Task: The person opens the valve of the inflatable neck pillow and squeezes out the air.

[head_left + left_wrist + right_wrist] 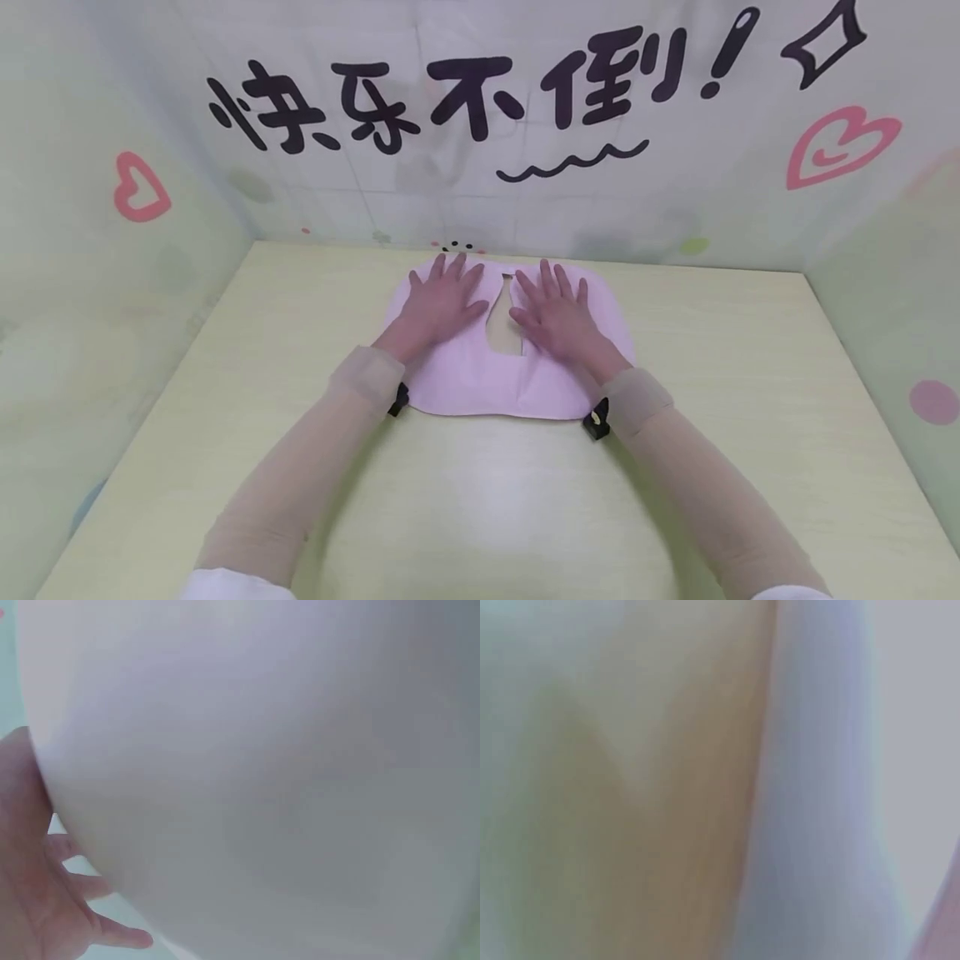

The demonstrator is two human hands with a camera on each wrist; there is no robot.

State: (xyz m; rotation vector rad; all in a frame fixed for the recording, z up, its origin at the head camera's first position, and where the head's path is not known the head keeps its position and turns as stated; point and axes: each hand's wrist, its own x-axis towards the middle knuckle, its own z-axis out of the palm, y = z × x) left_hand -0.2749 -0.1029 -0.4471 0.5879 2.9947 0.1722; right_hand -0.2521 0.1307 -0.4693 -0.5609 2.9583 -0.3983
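A pink bib [480, 387] with a teardrop-shaped neck opening lies spread on the table, the opening's narrow end towards the back wall. My left hand [442, 302] rests on its left half, fingers spread and straight. On the other side of the opening, my right hand [558, 315] lies on the bib with its fingers extended. The left wrist view is mostly filled by a blurred pale surface, with spread fingers at its lower left. Blurred pale cloth and a tabletop strip fill the right wrist view, with a sliver of hand at the lower right.
The pale wood table [487, 500] meets a printed back wall [465, 200] just behind the bib. Side walls with pink hearts stand left and right. Black wrist devices [597, 421] sit under both wrists, near the bib's front corners.
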